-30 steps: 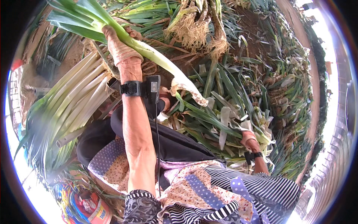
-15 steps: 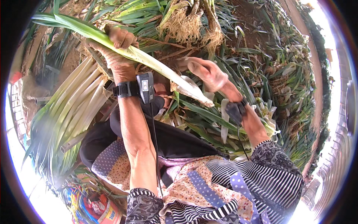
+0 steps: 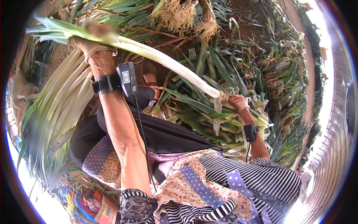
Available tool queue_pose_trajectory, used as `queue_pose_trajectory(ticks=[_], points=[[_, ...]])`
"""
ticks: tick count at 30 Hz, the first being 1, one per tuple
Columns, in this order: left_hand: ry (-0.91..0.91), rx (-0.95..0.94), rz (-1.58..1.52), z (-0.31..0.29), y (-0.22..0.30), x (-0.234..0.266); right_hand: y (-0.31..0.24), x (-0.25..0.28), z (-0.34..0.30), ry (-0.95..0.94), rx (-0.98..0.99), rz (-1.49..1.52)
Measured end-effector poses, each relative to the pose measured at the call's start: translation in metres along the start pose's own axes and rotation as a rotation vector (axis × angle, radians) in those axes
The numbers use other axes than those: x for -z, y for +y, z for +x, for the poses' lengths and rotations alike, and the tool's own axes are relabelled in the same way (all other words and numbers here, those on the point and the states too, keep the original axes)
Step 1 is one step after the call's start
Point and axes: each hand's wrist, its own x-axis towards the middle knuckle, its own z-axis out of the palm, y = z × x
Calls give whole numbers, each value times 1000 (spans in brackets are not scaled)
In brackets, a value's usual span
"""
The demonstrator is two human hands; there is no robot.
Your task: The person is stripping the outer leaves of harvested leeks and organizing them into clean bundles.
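Observation:
A long leek (image 3: 164, 61) lies slantwise across the upper view, its green leaves at the upper left and its white shank bowed toward the right. My left hand (image 3: 91, 46), in a tan covering, is closed around it where green turns to white; part of that hand is blurred. My right hand (image 3: 240, 104) is closed at the root end (image 3: 223, 98), fingers pinching the roots. Below my left wrist, a bundle of leeks (image 3: 63, 97) with pale shanks rests on a metal frame (image 3: 61, 141).
Several untrimmed leeks with shaggy roots (image 3: 179, 16) lie at the top. Stripped leaves (image 3: 212, 71) cover the ground ahead and to the right. A bucket-like container (image 3: 106, 211) with colourful strips stands at the lower left. My bent knees (image 3: 156, 130) are below the held leek.
My right hand has moved down and right, from open and blurred beside the shank to closed on the root end. My left hand has shifted left with the leek.

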Motion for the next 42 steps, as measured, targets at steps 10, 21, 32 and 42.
queue_pose_trajectory(ticks=[10, 21, 32, 42], points=[[148, -161, -9, -6, 2, -14, -17, 78, -32, 764, -100, -158], [-179, -12, -29, -25, -13, -24, -236, -7, 9, 700, 608, 66], [-464, 87, -95, -32, -20, -36, -227, -21, 96, 21, 417, 186], [-473, 126, -78, -28, -8, -29, -224, -2, -4, -84, 540, 648]])
